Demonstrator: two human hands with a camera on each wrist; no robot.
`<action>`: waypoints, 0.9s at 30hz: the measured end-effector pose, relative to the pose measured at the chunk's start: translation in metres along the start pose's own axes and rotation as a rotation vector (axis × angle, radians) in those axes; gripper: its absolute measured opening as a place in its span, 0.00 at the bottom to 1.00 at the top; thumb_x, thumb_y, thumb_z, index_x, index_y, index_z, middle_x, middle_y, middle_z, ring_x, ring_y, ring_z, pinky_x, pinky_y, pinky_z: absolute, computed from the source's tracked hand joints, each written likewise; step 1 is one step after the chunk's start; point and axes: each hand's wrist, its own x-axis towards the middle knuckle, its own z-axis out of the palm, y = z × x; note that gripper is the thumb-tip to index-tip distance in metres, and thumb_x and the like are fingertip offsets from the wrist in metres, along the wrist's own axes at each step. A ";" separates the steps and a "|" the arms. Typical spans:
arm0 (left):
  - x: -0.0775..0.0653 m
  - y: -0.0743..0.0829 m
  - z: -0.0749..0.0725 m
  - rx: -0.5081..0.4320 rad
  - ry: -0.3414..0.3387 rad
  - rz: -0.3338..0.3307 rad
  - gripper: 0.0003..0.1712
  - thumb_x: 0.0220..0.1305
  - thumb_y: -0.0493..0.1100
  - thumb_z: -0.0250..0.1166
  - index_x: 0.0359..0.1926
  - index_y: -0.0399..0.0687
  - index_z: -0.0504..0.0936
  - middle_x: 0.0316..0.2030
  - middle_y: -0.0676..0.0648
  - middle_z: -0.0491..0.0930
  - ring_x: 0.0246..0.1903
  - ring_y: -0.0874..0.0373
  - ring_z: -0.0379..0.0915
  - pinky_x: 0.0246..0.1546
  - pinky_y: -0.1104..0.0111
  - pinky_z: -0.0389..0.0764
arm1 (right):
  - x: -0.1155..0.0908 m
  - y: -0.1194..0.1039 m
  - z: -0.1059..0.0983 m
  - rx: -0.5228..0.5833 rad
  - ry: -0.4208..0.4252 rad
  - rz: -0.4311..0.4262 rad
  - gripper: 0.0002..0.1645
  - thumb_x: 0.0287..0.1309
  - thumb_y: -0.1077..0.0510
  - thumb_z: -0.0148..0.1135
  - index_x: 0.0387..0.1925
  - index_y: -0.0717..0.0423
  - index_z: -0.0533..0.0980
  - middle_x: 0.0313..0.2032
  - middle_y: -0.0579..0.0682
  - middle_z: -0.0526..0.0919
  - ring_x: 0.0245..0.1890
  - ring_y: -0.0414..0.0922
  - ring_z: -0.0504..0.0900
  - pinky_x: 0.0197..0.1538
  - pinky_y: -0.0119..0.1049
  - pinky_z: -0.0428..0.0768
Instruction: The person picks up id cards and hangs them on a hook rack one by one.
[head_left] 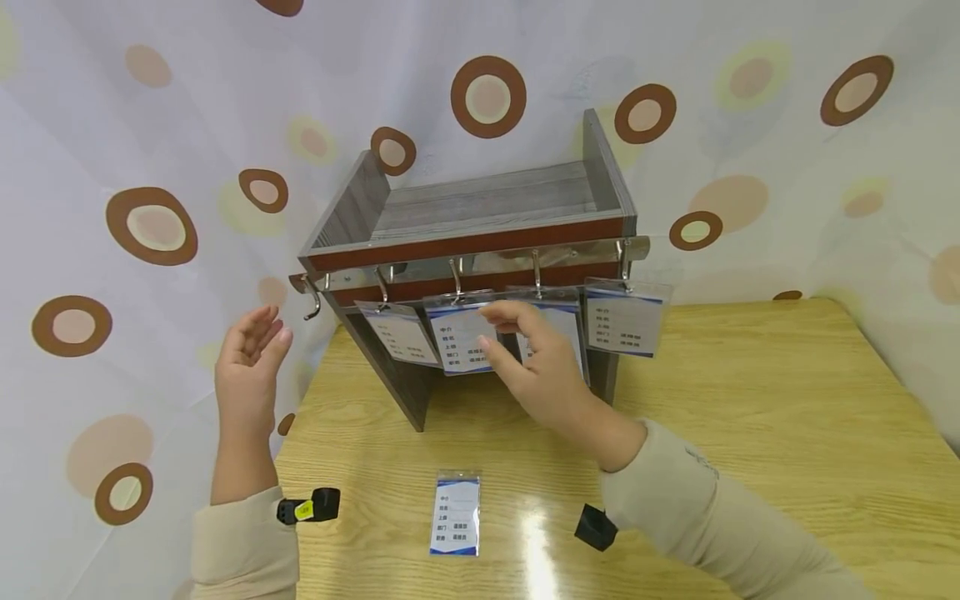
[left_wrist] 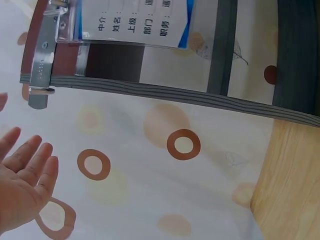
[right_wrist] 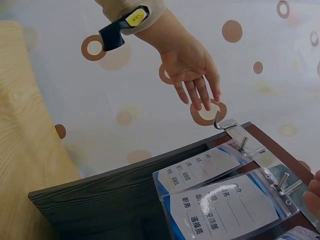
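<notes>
Clear-sleeved badge cards hang from the hook rail (head_left: 495, 260) of a grey wooden shelf. The second badge card (head_left: 450, 342) from the left is partly behind my right hand (head_left: 543, 367). That hand has its thumb and fingers apart and bent, with nothing between them; whether it touches a card cannot be told. My left hand (head_left: 246, 375) is raised left of the shelf near the bare end hook (head_left: 311, 300), fingers relaxed and holding nothing. The left wrist view shows the left hand (left_wrist: 25, 185) below the rail end.
One more badge card (head_left: 455, 515) lies flat on the wooden table (head_left: 750, 467) in front of the shelf (head_left: 487, 200). A rightmost card (head_left: 624, 321) hangs near the shelf's right side. A spotted cloth (head_left: 562, 67) covers the wall behind.
</notes>
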 end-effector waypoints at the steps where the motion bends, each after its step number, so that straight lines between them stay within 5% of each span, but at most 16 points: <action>1: -0.002 -0.002 -0.001 0.013 0.001 -0.013 0.23 0.57 0.39 0.58 0.54 0.42 0.66 0.53 0.46 0.66 0.54 0.55 0.59 0.51 0.73 0.63 | 0.001 0.000 -0.003 -0.020 0.010 -0.020 0.17 0.50 0.69 0.55 0.45 0.67 0.69 0.43 0.58 0.74 0.42 0.48 0.72 0.45 0.35 0.70; 7: -0.013 -0.016 -0.010 0.083 0.018 -0.118 0.22 0.57 0.43 0.58 0.53 0.45 0.68 0.51 0.50 0.67 0.52 0.58 0.60 0.53 0.69 0.61 | 0.003 0.003 -0.019 -0.079 0.052 -0.061 0.17 0.48 0.70 0.57 0.43 0.68 0.70 0.42 0.58 0.74 0.42 0.48 0.72 0.45 0.37 0.70; 11: -0.020 -0.027 -0.013 0.120 -0.025 -0.186 0.24 0.56 0.48 0.58 0.54 0.46 0.68 0.50 0.51 0.68 0.52 0.58 0.60 0.53 0.52 0.58 | 0.004 0.006 -0.029 -0.077 0.078 -0.088 0.17 0.46 0.71 0.57 0.42 0.70 0.71 0.42 0.58 0.74 0.42 0.49 0.72 0.45 0.39 0.70; 18: -0.034 -0.047 -0.009 0.166 -0.143 -0.204 0.26 0.59 0.47 0.55 0.56 0.39 0.63 0.51 0.51 0.65 0.50 0.62 0.60 0.53 0.68 0.60 | 0.008 0.007 -0.049 -0.110 0.101 -0.164 0.18 0.45 0.72 0.55 0.43 0.70 0.70 0.41 0.59 0.74 0.42 0.49 0.71 0.46 0.38 0.68; 27: -0.053 -0.073 0.001 0.165 -0.265 -0.295 0.28 0.59 0.49 0.54 0.56 0.39 0.62 0.54 0.46 0.62 0.52 0.57 0.58 0.55 0.61 0.57 | 0.015 0.006 -0.070 -0.163 0.205 -0.209 0.16 0.53 0.59 0.54 0.40 0.69 0.72 0.39 0.58 0.76 0.42 0.48 0.73 0.47 0.34 0.68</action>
